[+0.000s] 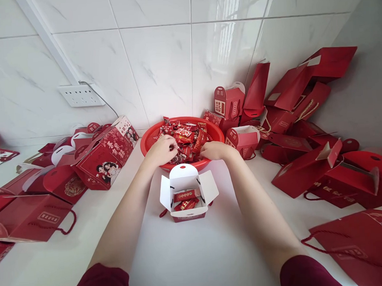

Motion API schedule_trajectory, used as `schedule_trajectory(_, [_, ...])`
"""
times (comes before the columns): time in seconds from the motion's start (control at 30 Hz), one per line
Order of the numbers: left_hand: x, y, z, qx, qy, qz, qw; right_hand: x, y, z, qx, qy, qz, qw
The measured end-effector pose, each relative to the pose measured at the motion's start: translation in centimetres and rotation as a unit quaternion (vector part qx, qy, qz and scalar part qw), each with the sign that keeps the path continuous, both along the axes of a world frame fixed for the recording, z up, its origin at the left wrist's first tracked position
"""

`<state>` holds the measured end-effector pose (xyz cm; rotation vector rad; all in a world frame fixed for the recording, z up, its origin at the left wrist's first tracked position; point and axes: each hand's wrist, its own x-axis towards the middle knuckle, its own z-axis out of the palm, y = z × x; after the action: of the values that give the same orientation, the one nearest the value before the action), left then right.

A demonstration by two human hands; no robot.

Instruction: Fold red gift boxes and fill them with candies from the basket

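White-lined red cardboard box (188,213), flaps spread, stands before us on the white worktop (197,253); we see red-wrapped packets (186,195) lying inside it. Just beyond, we find a round red plastic basket (150,138) heaped with glossy red-wrapped sweets (184,135). Over its left front, the left hand (163,148) bends thumb and forefinger into a narrow ring; at its right, the right hand (215,150) reaches in, fingertips hidden. We cannot tell whether either hand grips anything. Dark-red cardboard cartons (303,171) stand and lie to both sides, those at right piled high. Behind, we note a white tiled wall (160,55) bearing a white socket panel (80,96).
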<state>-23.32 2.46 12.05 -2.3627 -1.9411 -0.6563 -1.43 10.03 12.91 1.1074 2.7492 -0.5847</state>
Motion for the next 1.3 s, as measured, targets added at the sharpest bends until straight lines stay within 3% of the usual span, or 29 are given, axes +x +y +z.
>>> schedule_trajectory(0.13, [0.0, -0.1, 0.1, 0.006, -0.002, 0.005, 1.000, -2.0, -0.3, -0.3, 0.019, -0.039, -0.014, 0.999])
schedule_trajectory(0.27, [0.1, -0.1, 0.2, 0.013, -0.009, 0.019, 1.000, -3.5, 0.0, -0.7, -0.041, -0.046, 0.061, 0.996])
schedule_trajectory(0.47, [0.3, 0.0, 0.2, 0.014, -0.018, 0.035, 0.999, -3.4, 1.8, -0.6, -0.151, -0.047, 0.127, 0.979])
schedule_trajectory(0.63, [0.3, -0.1, 0.0, 0.027, -0.026, 0.052, 0.998, -2.5, 2.9, -0.7, -0.208, 0.004, 0.136, 0.969])
schedule_trajectory(0.7, [0.3, -0.2, -0.1, 0.038, -0.029, 0.057, 0.997, -1.9, 2.8, -1.1, -0.239, 0.076, 0.133, 0.959])
schedule_trajectory(0.73, [0.2, -0.2, -0.2, 0.042, -0.030, 0.056, 0.997, -1.5, 2.8, -1.4, -0.270, 0.142, 0.132, 0.943])
schedule_trajectory(0.8, [0.1, -0.2, -0.2, 0.046, -0.032, 0.050, 0.997, -0.9, 2.8, -2.0, -0.330, 0.316, 0.125, 0.881])
schedule_trajectory(0.87, [-0.1, -0.1, -0.3, 0.048, -0.037, 0.045, 0.997, -0.6, 2.9, -2.6, -0.349, 0.463, 0.110, 0.807])
schedule_trajectory(0.9, [-0.3, 0.0, -0.3, 0.049, -0.040, 0.045, 0.997, -0.6, 3.0, -2.8, -0.342, 0.499, 0.101, 0.790])
schedule_trajectory(1.07, [-0.8, 0.4, -0.5, 0.052, -0.059, 0.056, 0.995, -1.0, 3.3, -2.9, -0.344, 0.533, 0.041, 0.772])
schedule_trajectory(1.23, [-0.8, 0.4, -0.6, 0.027, -0.062, 0.041, 0.997, -1.2, 3.9, -2.9, -0.294, 0.682, -0.079, 0.665])
schedule_trajectory(1.3, [-0.8, 0.4, -0.7, 0.019, -0.059, 0.036, 0.997, -1.2, 4.2, -2.9, -0.279, 0.707, -0.101, 0.642])
